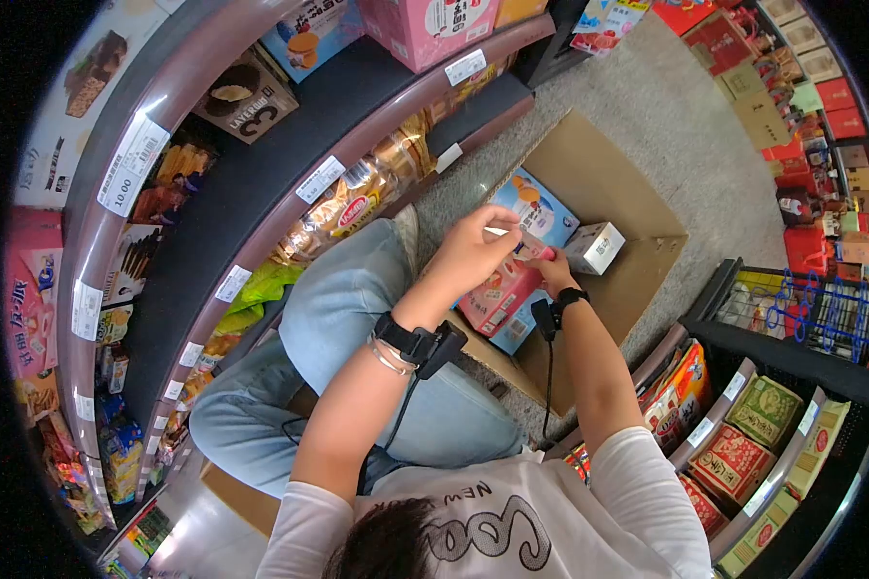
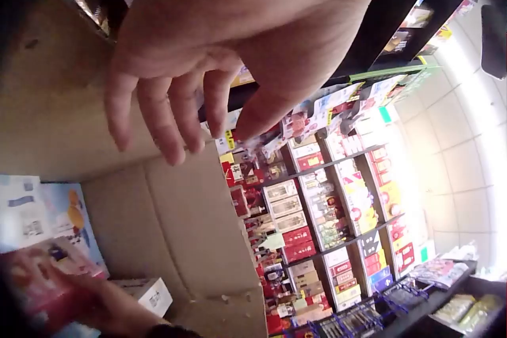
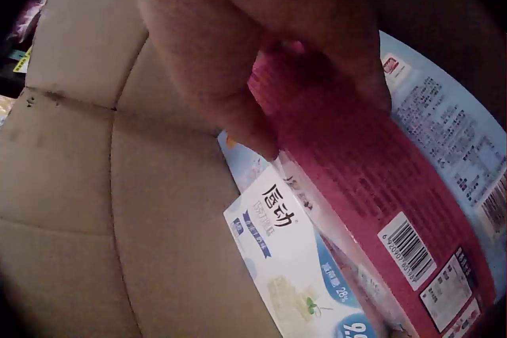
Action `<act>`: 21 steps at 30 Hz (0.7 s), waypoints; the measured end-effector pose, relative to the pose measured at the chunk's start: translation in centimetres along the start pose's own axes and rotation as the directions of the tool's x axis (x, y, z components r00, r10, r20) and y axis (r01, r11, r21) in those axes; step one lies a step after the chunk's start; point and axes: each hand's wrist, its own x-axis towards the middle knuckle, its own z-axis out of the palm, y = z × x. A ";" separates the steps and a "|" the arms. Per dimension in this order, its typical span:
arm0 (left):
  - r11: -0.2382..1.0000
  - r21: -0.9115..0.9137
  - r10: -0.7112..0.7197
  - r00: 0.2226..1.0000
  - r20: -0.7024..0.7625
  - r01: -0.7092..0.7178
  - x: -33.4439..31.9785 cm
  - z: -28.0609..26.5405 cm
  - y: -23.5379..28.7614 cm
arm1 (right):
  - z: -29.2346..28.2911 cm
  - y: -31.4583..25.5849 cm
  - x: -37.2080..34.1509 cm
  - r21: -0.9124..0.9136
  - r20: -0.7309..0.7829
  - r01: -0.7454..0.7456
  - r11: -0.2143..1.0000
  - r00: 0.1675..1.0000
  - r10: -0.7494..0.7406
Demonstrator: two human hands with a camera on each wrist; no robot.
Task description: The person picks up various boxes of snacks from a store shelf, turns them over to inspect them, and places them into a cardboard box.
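The pink box point(image 1: 498, 297) is inside the open cardboard carton point(image 1: 637, 198), near the centre of the head view. The right hand point(image 1: 554, 274) grips one end of it, thumb and fingers bent around the edge. The left hand point(image 1: 468, 253) is just up and left of there, its fingers loosely bent and apart, holding nothing in its wrist view. A blue box point(image 1: 547, 205) shows above the pink one, and a white box point(image 1: 597, 248) sits to its right. Snack shelves point(image 1: 251, 207) fill the upper left.
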 end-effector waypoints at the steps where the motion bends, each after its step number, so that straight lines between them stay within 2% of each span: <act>1: 1.000 0.004 -0.008 1.000 -0.002 0.008 0.0 0.1 0.2 | 0.1 0.5 0.4 -0.012 0.004 0.020 1.000 1.000 -0.020; 2: 1.000 0.008 -0.015 1.000 -0.003 0.015 -0.1 0.2 0.3 | 0.3 1.0 0.9 -0.025 0.009 0.040 0.999 0.999 -0.040; 4: 0.999 0.037 -0.009 1.000 0.002 0.009 -0.1 0.3 0.2 | 0.5 2.4 3.5 -0.334 0.016 0.089 0.938 0.996 -0.089; 5: 0.998 0.063 0.004 1.000 0.009 -0.004 0.0 0.3 0.0 | 0.5 3.1 4.6 -0.477 0.027 0.111 0.872 0.993 -0.112; 8: 0.995 0.096 -0.006 1.000 0.008 0.005 0.0 0.3 -0.1 | 2.1 2.5 3.7 -0.712 -0.023 0.117 0.692 0.982 -0.190; 11: 0.995 0.098 -0.024 1.000 -0.008 0.024 0.0 0.3 -0.1 | 2.0 2.0 3.9 -0.678 -0.071 0.022 0.735 0.993 -0.094; 14: 0.993 0.116 -0.025 1.000 -0.008 0.025 0.0 0.3 0.0 | 0.0 5.8 8.3 -0.508 -0.034 0.049 0.860 0.996 -0.077; 17: 0.993 0.110 -0.041 0.999 0.005 0.040 0.0 0.7 0.1 | -0.4 4.8 6.8 -0.512 0.015 0.135 0.848 0.989 -0.148; 20: 0.993 0.112 -0.043 0.999 0.013 0.041 0.2 0.9 0.0 | 0.9 1.3 2.6 -0.674 -0.005 0.144 0.724 0.980 -0.200; 21: 0.993 0.115 -0.042 0.999 0.015 0.040 0.2 0.9 0.1 | 0.8 1.3 2.4 -0.725 0.024 0.197 0.660 0.965 -0.262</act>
